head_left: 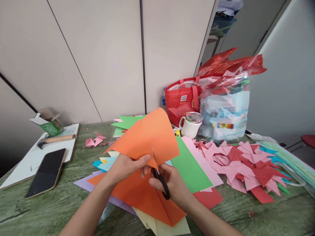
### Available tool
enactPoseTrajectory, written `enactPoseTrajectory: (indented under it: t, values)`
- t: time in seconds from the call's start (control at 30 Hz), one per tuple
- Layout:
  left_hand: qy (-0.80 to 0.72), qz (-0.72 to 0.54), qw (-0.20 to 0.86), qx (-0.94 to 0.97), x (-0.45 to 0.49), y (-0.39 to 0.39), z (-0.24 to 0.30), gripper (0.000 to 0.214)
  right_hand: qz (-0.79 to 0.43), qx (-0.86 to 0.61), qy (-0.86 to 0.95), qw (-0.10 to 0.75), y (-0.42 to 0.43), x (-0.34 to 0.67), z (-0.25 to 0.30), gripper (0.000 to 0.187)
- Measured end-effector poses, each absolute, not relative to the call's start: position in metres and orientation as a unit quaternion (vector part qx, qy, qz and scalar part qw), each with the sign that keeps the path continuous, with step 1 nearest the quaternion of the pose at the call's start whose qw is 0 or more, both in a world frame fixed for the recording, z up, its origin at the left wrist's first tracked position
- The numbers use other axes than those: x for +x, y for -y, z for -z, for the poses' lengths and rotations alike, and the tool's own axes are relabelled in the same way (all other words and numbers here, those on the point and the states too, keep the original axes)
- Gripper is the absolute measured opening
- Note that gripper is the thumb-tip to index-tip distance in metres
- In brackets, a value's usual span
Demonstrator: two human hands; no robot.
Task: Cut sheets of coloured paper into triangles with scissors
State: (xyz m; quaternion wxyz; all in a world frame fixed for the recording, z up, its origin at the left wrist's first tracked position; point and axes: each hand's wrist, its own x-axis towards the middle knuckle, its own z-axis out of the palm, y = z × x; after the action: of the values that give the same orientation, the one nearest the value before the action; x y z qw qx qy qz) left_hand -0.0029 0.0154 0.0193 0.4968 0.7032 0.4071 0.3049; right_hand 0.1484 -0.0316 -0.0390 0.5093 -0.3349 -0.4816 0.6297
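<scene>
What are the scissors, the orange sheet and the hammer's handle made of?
Scissors: grey blades, likely metal; smooth black handles, probably plastic. Orange sheet: matte paper, thin and curling. Hammer's handle: probably wood, light brown and smooth-looking.

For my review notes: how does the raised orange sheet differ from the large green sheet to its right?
The orange sheet is held up and curled; the green sheet lies flat. Scissors meet the orange sheet's lower edge; none touch the green sheet. Both look like plain coloured paper.
</scene>
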Motion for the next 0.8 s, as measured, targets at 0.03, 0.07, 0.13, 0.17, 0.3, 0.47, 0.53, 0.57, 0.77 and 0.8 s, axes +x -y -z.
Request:
enactPoseTrajectory:
  t: [0.03, 0.07, 0.13, 0.17, 0.3, 0.47, 0.53, 0.57, 0.77, 0.8]
  values:
    - [-0.405, -0.305, 0.497, 0.704, -0.0027, -0.0154, -0.0193, 0.021, -0.629, -0.337, 0.481, 0.509, 0.0319, 0.1483, 0.0386, 0.023]
    - [-0.403, -0.306, 0.497, 0.705, -0.0025, -0.0153, -0.0195, 0.021, -0.628, -0.340, 0.480, 0.510, 0.0321, 0.1482, 0.0382, 0.023]
    - [-0.401, -0.307, 0.498, 0.705, -0.0022, -0.0152, -0.0199, 0.022, -0.624, -0.344, 0.481, 0.510, 0.0322, 0.1478, 0.0380, 0.024]
    - [-0.399, -0.307, 0.498, 0.705, -0.0022, -0.0152, -0.0200, 0.023, -0.621, -0.346, 0.483, 0.511, 0.0322, 0.1477, 0.0382, 0.024]
    - [-0.389, -0.314, 0.504, 0.705, -0.0027, -0.0154, -0.0192, 0.023, -0.612, -0.348, 0.492, 0.512, 0.0320, 0.1478, 0.0412, 0.025]
    - [-0.372, -0.320, 0.529, 0.692, -0.0036, -0.0156, -0.0172, 0.021, -0.608, -0.353, 0.495, 0.510, 0.0325, 0.1484, 0.0444, 0.028]
    - [-0.365, -0.322, 0.536, 0.689, -0.0033, -0.0158, -0.0170, 0.020, -0.608, -0.353, 0.497, 0.509, 0.0325, 0.1484, 0.0444, 0.027]
    - [-0.365, -0.322, 0.537, 0.689, -0.0030, -0.0159, -0.0171, 0.020, -0.607, -0.351, 0.500, 0.509, 0.0323, 0.1483, 0.0443, 0.026]
    - [-0.364, -0.323, 0.539, 0.687, -0.0011, -0.0174, -0.0175, 0.022, -0.594, -0.356, 0.509, 0.511, 0.0309, 0.1479, 0.0452, 0.020]
    - [-0.363, -0.323, 0.541, 0.687, -0.0011, -0.0175, -0.0171, 0.022, -0.594, -0.358, 0.508, 0.512, 0.0309, 0.1479, 0.0455, 0.020]
